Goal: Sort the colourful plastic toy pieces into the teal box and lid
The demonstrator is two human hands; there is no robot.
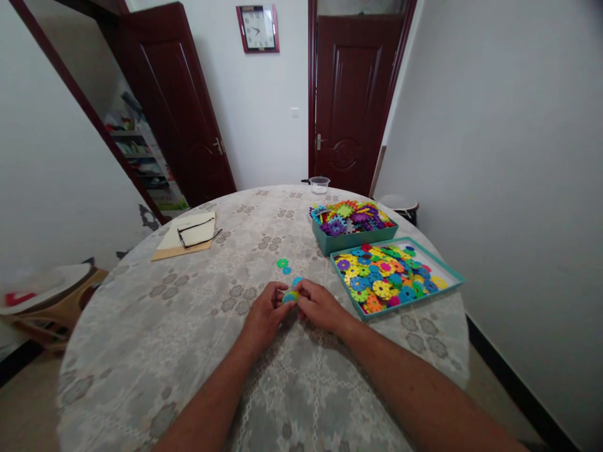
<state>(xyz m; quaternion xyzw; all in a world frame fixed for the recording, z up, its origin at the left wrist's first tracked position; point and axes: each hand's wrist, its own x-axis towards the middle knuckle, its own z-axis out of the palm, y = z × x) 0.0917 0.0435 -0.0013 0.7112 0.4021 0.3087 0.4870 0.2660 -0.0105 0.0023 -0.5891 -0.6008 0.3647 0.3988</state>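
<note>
Small coloured discs (289, 298) are held over the bench (188, 326) by the left hand (265, 312) and right hand (323, 306), each grip pinched nearly closed on them. Beyond, at right, a disc-filled tray (414, 302) is placed before a box (348, 243) of coloured pieces (348, 218).

Soft, even, slightly dim indoor light fills the scene, its source unseen. The plain white painted right wall (494, 163) looks greyer than the plain white painted far wall (277, 85). Faint, soft-edged shadows lie on the pale grey floral tablecloth (188, 351) near the hands. Fine detail blurs on the 2 small blue and yellow plastic discs (289, 297). Wide-angle distortion tilts the dark red panelled wooden left door (164, 94).
</note>
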